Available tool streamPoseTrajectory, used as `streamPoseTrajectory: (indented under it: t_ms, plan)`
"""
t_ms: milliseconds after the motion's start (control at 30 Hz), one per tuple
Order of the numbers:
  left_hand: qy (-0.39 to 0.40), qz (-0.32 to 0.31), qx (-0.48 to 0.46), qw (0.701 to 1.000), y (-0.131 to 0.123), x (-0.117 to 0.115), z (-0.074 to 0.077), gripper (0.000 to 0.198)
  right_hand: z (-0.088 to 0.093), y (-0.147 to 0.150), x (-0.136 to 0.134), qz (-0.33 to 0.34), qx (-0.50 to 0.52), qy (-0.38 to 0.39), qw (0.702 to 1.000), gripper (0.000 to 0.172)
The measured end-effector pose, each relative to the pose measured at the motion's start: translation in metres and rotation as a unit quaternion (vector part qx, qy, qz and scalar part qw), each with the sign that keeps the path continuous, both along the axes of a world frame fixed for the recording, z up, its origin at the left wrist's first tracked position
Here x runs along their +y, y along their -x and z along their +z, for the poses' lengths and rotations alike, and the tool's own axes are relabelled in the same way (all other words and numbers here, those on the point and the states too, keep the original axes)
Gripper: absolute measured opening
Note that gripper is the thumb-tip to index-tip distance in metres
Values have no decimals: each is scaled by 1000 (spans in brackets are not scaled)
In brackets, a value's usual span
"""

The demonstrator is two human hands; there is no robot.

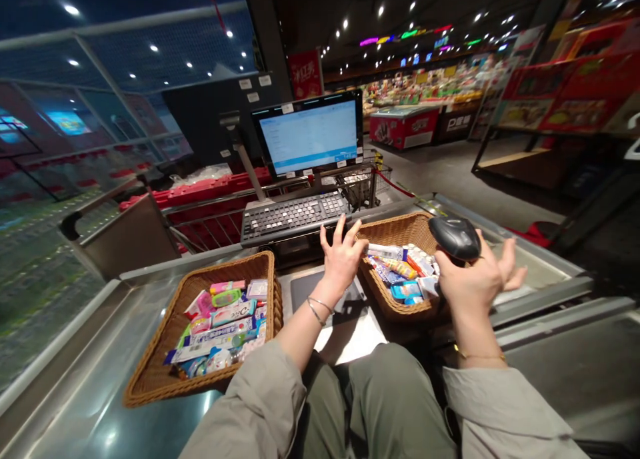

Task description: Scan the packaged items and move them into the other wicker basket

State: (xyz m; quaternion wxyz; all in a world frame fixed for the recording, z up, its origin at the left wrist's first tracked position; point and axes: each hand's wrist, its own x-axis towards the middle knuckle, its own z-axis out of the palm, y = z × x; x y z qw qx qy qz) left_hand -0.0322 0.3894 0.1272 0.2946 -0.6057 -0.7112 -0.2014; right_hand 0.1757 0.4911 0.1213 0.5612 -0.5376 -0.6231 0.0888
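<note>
My left hand (343,258) is over the near edge of the keyboard, at the left end of the right-hand wicker basket (395,226). Its fingers are apart; whether the thumb touches the basket or the white-and-blue tube (386,251) inside, I cannot tell. My right hand (475,279) grips a black computer mouse (455,238) above that basket's right side, its outer fingers stretched away. Small packets and tubes fill part of the basket. At left, a second wicker basket (273,292) holds several toothpaste-like boxes, tubes and small colourful packs.
A lit monitor (310,136) stands behind the black keyboard (295,216). A dark flat pad (327,296) lies between the baskets. Metal counter (95,372) extends left, with a shopping cart (205,219) beyond. Shelves (565,92) and a red freezer (403,126) are farther off.
</note>
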Motion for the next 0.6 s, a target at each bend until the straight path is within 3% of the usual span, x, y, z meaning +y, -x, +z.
streamPoseTrajectory:
  t_ms: [267, 433, 600]
  plan:
    - [64, -91, 15, 994, -21, 28, -8, 29, -2, -21, 12, -62, 42, -9, 997, 62]
    - [112, -44, 3, 993, -26, 36, -13, 47, -7, -26, 17, -69, 44, -5, 997, 63]
    - [115, -8, -14, 993, -17, 21, -12, 49, -12, -22, 17, -68, 36, -5, 997, 61]
